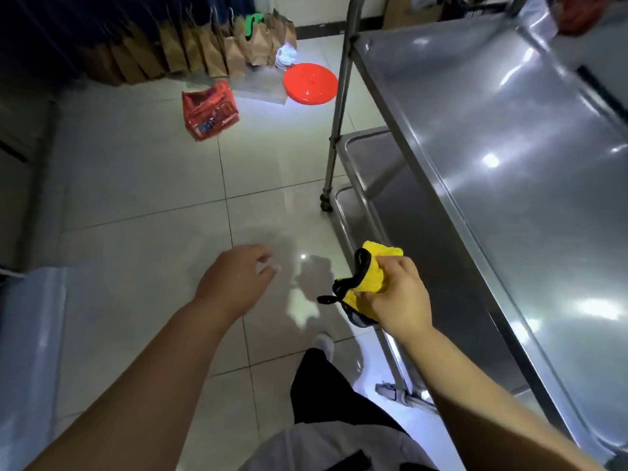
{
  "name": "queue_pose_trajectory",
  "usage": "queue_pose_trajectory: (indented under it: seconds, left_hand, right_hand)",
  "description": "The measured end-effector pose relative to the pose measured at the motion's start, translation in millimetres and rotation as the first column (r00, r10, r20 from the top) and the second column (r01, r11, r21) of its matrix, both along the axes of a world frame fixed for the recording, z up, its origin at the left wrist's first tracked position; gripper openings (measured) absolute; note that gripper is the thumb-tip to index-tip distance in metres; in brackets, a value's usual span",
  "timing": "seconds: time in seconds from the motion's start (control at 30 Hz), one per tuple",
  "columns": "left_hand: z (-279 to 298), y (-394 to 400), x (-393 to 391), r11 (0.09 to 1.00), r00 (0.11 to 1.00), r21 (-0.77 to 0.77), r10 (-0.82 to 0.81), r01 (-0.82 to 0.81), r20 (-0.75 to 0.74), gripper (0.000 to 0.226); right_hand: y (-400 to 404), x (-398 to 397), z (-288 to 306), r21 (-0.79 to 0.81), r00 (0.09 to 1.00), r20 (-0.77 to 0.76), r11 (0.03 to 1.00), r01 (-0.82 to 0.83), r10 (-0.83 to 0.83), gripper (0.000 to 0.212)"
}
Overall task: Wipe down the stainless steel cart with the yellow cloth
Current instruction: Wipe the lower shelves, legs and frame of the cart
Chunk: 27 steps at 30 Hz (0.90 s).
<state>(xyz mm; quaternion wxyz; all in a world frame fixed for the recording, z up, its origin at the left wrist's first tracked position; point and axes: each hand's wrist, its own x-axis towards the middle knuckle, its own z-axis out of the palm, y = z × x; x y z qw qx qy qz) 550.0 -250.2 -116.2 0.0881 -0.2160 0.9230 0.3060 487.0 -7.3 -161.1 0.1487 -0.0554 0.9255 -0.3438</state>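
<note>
The right hand (397, 297) clutches a bunched yellow cloth with black trim (368, 277), its grip clamped round it, just beside the shiny stainless steel cart (509, 147) at three o'clock; the left hand (234, 277) hangs loose-fingered, grip apart, over the tiled floor (136, 215).

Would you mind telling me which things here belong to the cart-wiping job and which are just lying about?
Belongs to the job:
yellow cloth, bunched in the right hand
stainless steel cart
left hand, open and holding nothing

Just lying about:
red round lid on the floor
red basket
brown paper bags along the wall
</note>
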Motion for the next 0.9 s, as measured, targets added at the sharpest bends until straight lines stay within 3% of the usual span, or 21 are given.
queue_pose_trajectory:
  seconds: [0.5, 0.73, 0.9]
  left_hand:
    - [-28, -15, -182, 0.942, 0.945, 0.128, -0.321, 0.312, 0.065, 0.031]
    - [-53, -47, -266, 0.825, 0.815, 0.118, -0.565, 0.553, 0.126, 0.029]
    - [-72, -80, -323, 0.700, 0.674, 0.126, -0.713, 0.703, 0.195, 0.028]
  right_hand:
    - [-39, -92, -13, 0.036, 0.978, -0.037, 0.978, 0.206, -0.205, 0.053]
    - [-86, -120, -40, 0.037, 0.898, 0.013, 0.897, 0.440, -0.441, 0.057]
    - [-145, -148, -70, 0.032, 0.776, 0.095, 0.781, 0.624, -0.624, 0.064]
